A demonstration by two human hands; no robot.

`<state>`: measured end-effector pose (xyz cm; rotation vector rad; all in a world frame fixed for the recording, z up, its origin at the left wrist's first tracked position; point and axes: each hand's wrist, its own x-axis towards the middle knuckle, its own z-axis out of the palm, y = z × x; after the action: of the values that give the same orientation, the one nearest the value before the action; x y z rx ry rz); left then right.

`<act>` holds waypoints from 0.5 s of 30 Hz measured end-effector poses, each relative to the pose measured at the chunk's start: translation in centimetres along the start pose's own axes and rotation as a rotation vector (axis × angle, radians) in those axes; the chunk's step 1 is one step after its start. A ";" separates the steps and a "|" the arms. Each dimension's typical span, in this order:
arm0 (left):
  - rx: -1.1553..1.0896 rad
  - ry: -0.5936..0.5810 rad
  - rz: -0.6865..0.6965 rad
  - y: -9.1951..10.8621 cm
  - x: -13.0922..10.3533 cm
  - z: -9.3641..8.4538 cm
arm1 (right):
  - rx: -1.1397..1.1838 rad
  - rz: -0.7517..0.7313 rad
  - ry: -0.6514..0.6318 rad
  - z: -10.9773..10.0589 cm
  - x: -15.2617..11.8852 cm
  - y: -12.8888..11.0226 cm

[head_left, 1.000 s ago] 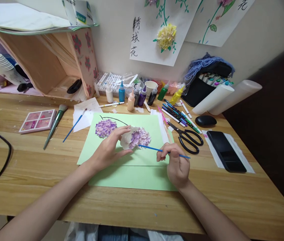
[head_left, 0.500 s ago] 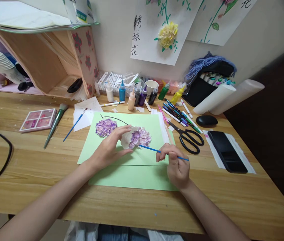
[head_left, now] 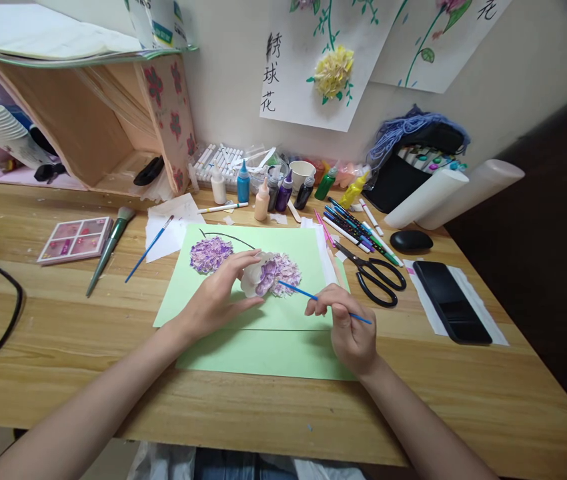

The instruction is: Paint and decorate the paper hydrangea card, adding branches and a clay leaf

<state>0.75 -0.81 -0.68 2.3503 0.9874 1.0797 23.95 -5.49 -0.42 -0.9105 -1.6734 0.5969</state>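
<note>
- My left hand (head_left: 212, 295) holds a white petal-edged palette (head_left: 250, 280) with purple paint, grip spread wide, over the middle of the pale-green paper sheet (head_left: 288, 315).
- My right hand (head_left: 352, 330) is closed round a thin blue paintbrush (head_left: 298, 291), tip beside palette's right edge.
- Textured purple blossom (head_left: 211, 255) near sheet's far left corner.

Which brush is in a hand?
The thin blue paintbrush in the right hand; the other blue paintbrush lies partly on white paper, the green-handled brush on the desk.
</note>
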 end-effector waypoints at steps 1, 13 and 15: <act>0.001 -0.001 -0.001 0.0 0.0 0.0 | 0.001 -0.009 -0.011 0.0 0.0 0.0; 0.014 -0.015 0.000 -0.1 0.1 -0.1 | 0.071 0.083 0.006 -0.2 0.2 -0.1; 0.013 -0.010 0.003 -0.1 0.1 0.0 | 0.114 0.131 0.046 -0.1 0.2 0.0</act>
<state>0.72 -0.72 -0.66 2.3666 0.9905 1.0645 24.00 -5.29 -0.31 -0.9492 -1.5306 0.7472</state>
